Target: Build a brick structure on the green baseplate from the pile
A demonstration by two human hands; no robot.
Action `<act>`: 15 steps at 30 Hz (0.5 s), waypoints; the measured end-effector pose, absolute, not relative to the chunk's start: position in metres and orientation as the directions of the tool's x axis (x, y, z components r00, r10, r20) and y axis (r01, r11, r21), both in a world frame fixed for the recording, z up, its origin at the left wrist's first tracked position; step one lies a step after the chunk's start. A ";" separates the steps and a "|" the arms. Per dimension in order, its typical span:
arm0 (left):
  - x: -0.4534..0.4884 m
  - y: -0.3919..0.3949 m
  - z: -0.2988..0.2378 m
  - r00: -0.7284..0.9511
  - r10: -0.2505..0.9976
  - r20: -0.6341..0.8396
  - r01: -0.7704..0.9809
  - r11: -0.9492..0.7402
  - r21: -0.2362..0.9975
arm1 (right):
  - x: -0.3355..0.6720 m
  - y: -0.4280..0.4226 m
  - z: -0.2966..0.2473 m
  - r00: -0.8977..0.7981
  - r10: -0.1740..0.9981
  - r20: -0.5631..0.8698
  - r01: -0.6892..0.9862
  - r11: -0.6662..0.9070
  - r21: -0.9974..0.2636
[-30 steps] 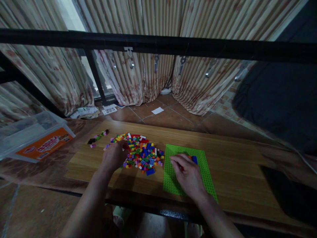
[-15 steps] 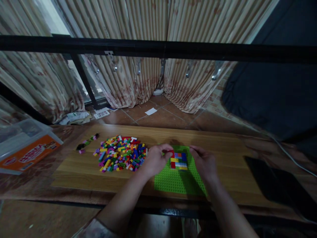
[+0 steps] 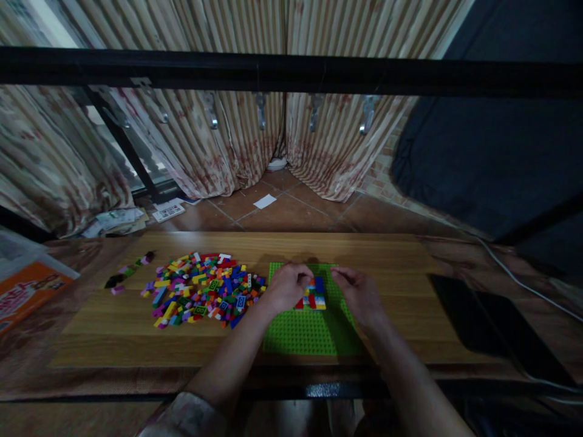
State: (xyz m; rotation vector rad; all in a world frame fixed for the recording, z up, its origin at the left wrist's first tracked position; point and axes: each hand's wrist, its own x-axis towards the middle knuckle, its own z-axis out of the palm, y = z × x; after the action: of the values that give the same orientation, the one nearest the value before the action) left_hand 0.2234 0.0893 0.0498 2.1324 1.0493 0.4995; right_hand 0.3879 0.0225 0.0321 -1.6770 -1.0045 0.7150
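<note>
The brick stack [image 3: 313, 294] stands on the green baseplate [image 3: 310, 340], its long axis running away from the person, just right of the curled left grip [image 3: 286, 288], hold unclear; the half-open, empty right grip [image 3: 359, 296] sits just right of it

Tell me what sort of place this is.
Probably a room in a home, used as an informal hobby spot: long beige striped curtains hang over a window, brown ceramic floor tiles lie below, and coloured plastic toy bricks sit spread on a wooden board.
</note>
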 end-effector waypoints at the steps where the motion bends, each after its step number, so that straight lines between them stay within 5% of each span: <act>1: 0.224 0.088 0.050 0.602 0.797 0.042 0.526 -0.435 0.731 | 0.386 0.022 0.032 0.467 0.884 0.008 0.294 -0.147 -0.944; 11: 0.191 0.064 0.056 0.430 0.888 0.163 0.519 -0.391 0.760 | 0.378 0.017 0.038 0.438 0.899 0.028 0.436 -0.184 -0.881; 15: 0.180 0.030 0.068 0.539 0.829 0.151 0.495 -0.457 0.739 | 0.379 0.014 0.042 0.448 0.892 0.060 0.475 -0.181 -0.861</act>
State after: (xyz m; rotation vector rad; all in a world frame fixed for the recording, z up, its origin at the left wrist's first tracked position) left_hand 0.1804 0.0305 0.0682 2.1341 1.0648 0.6697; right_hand 0.3786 0.0141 0.0424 -1.8165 -1.1635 0.5940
